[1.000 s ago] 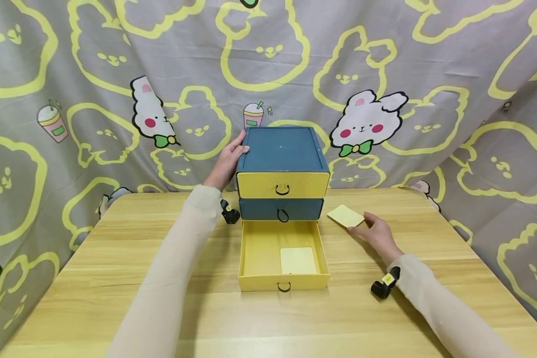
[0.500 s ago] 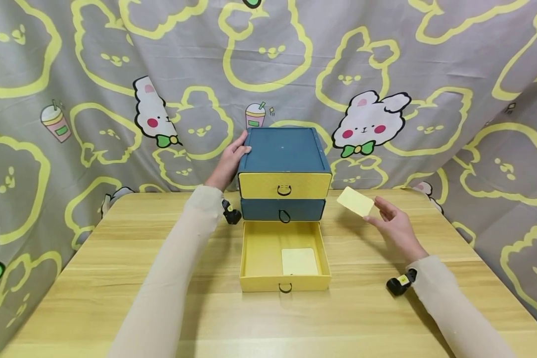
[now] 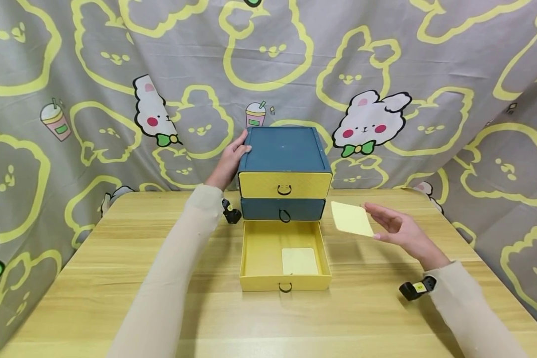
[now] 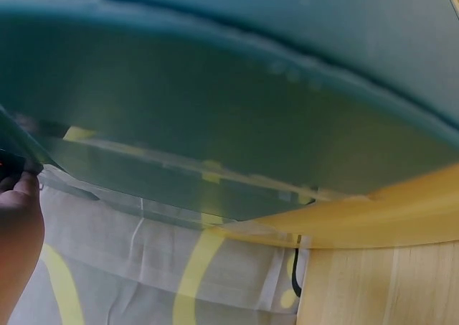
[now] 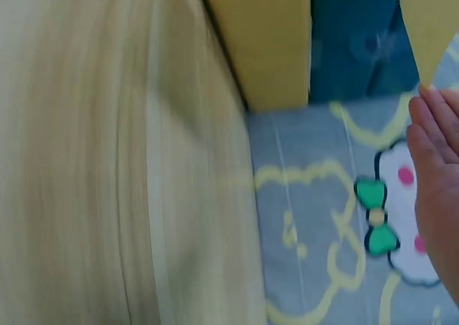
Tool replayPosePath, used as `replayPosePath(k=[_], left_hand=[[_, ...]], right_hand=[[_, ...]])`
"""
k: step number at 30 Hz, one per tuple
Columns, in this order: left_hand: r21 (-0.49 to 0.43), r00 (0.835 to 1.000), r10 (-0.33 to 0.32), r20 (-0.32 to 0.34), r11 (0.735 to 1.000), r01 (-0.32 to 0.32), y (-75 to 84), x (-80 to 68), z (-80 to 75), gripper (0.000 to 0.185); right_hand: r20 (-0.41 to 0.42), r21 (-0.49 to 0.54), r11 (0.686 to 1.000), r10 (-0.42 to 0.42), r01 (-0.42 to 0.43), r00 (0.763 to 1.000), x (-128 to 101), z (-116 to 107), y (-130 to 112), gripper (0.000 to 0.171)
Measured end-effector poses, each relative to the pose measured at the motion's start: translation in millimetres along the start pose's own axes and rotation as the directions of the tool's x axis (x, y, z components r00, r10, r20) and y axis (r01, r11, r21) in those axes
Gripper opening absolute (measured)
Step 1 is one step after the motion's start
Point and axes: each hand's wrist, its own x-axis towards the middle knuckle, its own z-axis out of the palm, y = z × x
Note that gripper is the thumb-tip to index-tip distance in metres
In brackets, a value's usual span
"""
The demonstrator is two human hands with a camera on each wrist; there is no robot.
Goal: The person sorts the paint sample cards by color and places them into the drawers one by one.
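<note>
A drawer cabinet [image 3: 283, 149] with a dark blue top stands mid-table. Against its upper left side, my left hand [image 3: 230, 160] grips the edge, thumb on the top; its other fingers are partly hidden. The bottom yellow drawer [image 3: 259, 283] is pulled out, and a pale yellow square card [image 3: 299, 261] lies in its front right part. Above the table, right of the cabinet, my right hand [image 3: 402, 232] pinches a thin pale yellow card [image 3: 351, 219] with rounded corners, tilted, by its right edge. In the right wrist view, fingers [image 5: 434, 128] show beside the card's edge [image 5: 429, 24].
A yellow top drawer [image 3: 268, 185] and a blue middle drawer [image 3: 261, 209] are closed, each with a black loop handle. The wooden table [image 3: 152, 278] reaches a patterned grey curtain [image 3: 188, 59] behind. Each wrist carries a small black camera [image 3: 417, 288].
My right hand has raised the card off the table, moved right with it, and turned it, so it now tilts differently. The left hand and drawers have stayed in place.
</note>
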Motion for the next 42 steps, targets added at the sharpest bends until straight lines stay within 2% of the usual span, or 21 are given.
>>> replayPosePath(k=[4, 10, 20, 26, 32, 38, 42], left_hand=[[-0.002, 1.0, -0.004, 0.002, 1.0, 0.004, -0.6, -0.5, -0.4, 0.064], [-0.011, 1.0, -0.023, 0.011, 1.0, 0.023, 4.0, -2.9, 0.3, 0.064], [0.021, 0.999, -0.025, 0.033, 0.999, 0.025, 19.0, -13.2, 4.7, 0.065], [0.024, 1.0, -0.011, 0.013, 1.0, 0.011, 7.1, -3.9, 0.6, 0.065], [0.031, 1.0, 0.001, -0.007, 1.0, -0.001, -1.2, 0.4, -0.4, 0.064], [0.026, 1.0, -0.004, 0.0, 1.0, 0.004, -1.8, 0.2, -0.7, 0.065], [0.02, 1.0, 0.003, 0.002, 1.0, -0.003, -1.6, 1.4, -1.3, 0.066]], right_hand=[[0.086, -0.026, 1.0, 0.017, -0.015, 0.996, 9, 19, -5, 0.065], [0.121, -0.07, 0.996, 0.071, -0.062, 0.99, 22, 50, -4, 0.066], [0.112, -0.173, 0.975, 0.162, -0.141, 0.98, 39, 86, 1, 0.069], [0.093, -0.255, 0.95, 0.21, -0.181, 0.973, 43, 97, 3, 0.071], [0.103, -0.33, 0.933, 0.187, -0.144, 0.977, 44, 102, 7, 0.072], [0.071, -0.321, 0.934, 0.187, -0.155, 0.98, 41, 107, -2, 0.069], [0.016, -0.265, 0.951, 0.17, -0.159, 0.985, 36, 119, -22, 0.064]])
